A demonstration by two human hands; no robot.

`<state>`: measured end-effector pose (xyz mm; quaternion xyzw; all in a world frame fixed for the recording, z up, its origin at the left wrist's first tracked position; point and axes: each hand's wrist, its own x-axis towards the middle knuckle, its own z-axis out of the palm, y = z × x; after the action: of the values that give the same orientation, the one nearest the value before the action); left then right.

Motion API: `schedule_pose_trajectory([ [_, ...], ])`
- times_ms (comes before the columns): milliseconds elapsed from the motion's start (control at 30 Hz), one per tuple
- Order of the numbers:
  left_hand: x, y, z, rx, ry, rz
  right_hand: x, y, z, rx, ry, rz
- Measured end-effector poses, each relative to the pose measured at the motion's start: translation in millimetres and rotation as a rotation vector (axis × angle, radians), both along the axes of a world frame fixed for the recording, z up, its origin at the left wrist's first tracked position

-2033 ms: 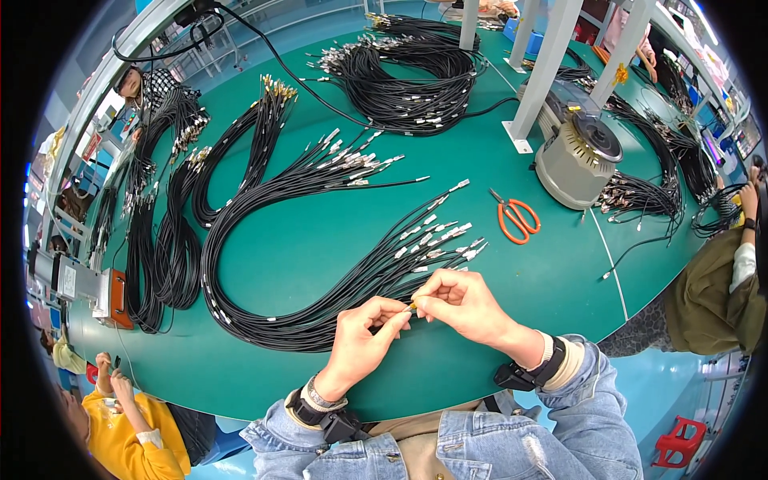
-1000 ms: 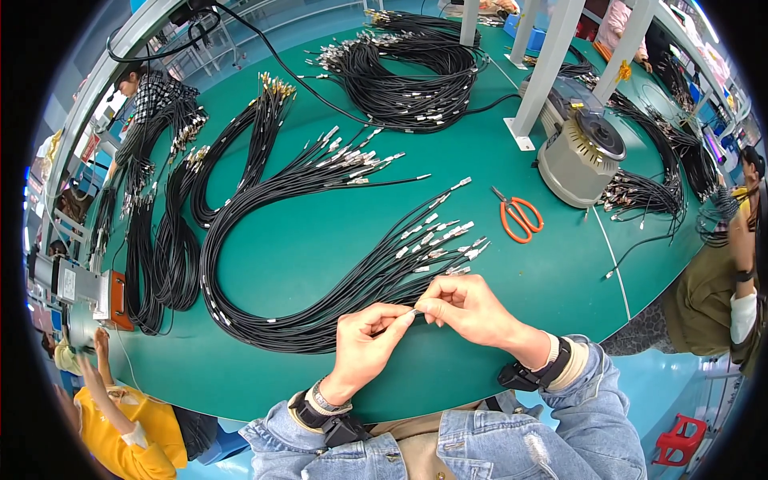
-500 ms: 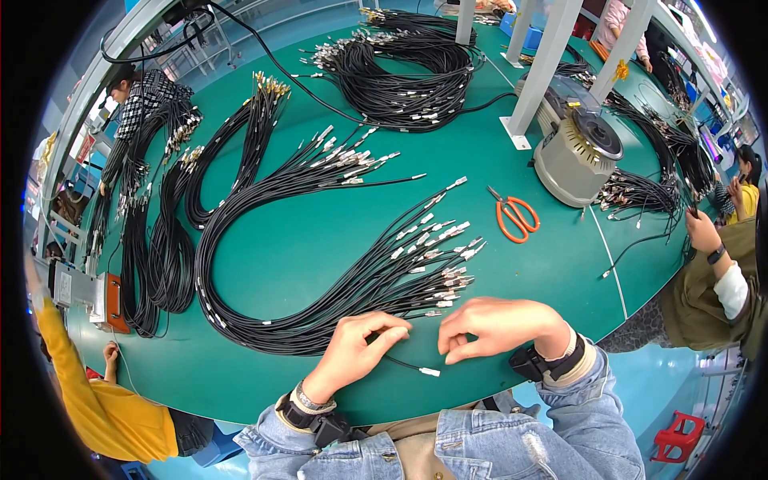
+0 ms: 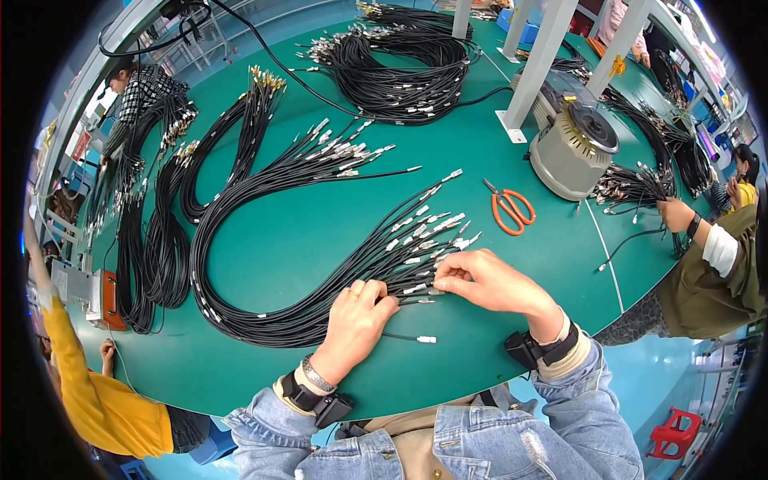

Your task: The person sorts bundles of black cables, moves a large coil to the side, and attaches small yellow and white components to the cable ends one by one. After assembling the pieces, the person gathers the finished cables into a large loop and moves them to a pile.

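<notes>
A thick bundle of black cables (image 4: 272, 330) curves in a U over the green table, its loose ends tipped with white and metal connectors. My left hand (image 4: 356, 322) lies on the near strand of this bundle, its fingers curled round black cables close to their ends. At the connector tips, my right hand (image 4: 498, 282) is closed, thumb and forefinger pinched at a cable end that the fingers largely hide. One cable with a white connector (image 4: 426, 340) lies apart on the near side, just right of my left hand.
Orange-handled cutters (image 4: 512, 212) lie beyond my right hand. Behind them stands a round grey machine (image 4: 572, 152) near white posts (image 4: 534, 72). More cable coils (image 4: 400, 76) lie at the back and left. Co-workers flank the table; one at right has a hand (image 4: 678, 214) at cables.
Both hands have moved forward onto the bundle, the left gripping cables and the right reaching the connector ends. At right, the co-worker's hand has shifted left to a cable bundle.
</notes>
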<state>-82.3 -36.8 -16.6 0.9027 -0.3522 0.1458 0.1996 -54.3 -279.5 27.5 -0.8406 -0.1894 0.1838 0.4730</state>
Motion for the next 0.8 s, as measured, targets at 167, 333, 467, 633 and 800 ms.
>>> schedule_pose_trajectory([
  [167,26.8,2.7,-7.2,-0.061,-0.078,-0.014,2.6,-3.8,-3.7,-0.013,-0.051,-0.038],
  [333,45.6,12.7,-4.9,-0.067,-0.144,-0.052,3.5,-13.8,-5.1,0.003,-0.098,-0.044],
  [467,48.0,16.7,-10.1,-0.091,-0.111,-0.066,3.4,-40.7,8.0,0.052,-0.116,-0.188],
  [633,22.4,0.7,1.3,-0.294,-0.046,-0.034,22.3,-111.2,18.4,0.411,-0.283,-0.750],
  [800,9.4,-9.1,4.9,-0.389,0.232,0.054,46.4,-167.3,16.1,0.816,-0.338,-1.256],
])
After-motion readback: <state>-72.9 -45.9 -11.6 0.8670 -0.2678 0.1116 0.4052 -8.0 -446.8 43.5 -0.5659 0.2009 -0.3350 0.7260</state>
